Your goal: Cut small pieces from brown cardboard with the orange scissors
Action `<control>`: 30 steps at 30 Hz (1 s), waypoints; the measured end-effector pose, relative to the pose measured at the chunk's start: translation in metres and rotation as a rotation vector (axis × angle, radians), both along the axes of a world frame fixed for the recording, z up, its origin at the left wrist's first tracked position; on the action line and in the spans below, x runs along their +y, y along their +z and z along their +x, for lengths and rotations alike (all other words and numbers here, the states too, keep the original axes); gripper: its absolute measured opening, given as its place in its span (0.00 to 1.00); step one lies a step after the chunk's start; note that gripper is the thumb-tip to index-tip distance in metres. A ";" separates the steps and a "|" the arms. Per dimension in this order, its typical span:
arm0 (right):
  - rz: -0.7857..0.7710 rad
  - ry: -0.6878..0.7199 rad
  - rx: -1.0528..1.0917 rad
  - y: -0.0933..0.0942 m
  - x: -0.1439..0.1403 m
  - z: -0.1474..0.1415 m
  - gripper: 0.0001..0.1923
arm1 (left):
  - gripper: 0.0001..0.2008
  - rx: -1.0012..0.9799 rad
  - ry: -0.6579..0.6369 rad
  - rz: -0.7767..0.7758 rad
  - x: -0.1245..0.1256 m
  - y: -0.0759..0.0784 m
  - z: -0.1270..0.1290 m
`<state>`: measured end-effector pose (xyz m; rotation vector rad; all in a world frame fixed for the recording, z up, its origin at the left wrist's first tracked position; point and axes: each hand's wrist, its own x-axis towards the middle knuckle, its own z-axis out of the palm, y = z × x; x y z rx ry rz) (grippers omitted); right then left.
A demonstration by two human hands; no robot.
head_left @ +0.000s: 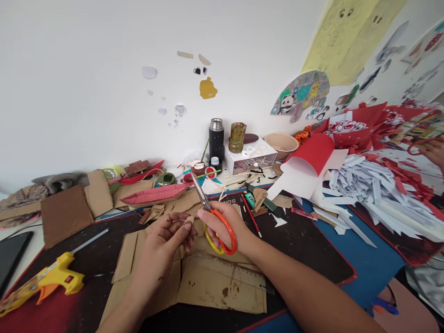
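My left hand (164, 240), its fingertips stained dark, pinches a small piece of tan cardboard (189, 219). Beside it, my right hand (231, 222) grips scissors (201, 192) with one orange and one yellow handle loop, their blades pointing up and away. The blades look nearly together and stand apart from the small piece. Below both hands lies a folded cardboard sheet (222, 286) with brown stains. Small cardboard scraps (157, 212) are just beyond my left hand, near a pink cardboard boat (154, 194).
A yellow glue gun (57, 277) lies at left, near a brown board (65, 215). Paint pots, a black flask (216, 141) and a white box (249, 159) stand along the wall. White paper strips (367, 185) pile up at right, where another person's hand (433, 150) shows.
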<state>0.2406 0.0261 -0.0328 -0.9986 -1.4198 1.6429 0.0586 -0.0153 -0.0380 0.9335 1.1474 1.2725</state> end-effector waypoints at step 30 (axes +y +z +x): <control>-0.027 0.049 0.009 0.009 -0.002 0.002 0.22 | 0.21 0.380 0.041 0.134 -0.008 0.006 0.003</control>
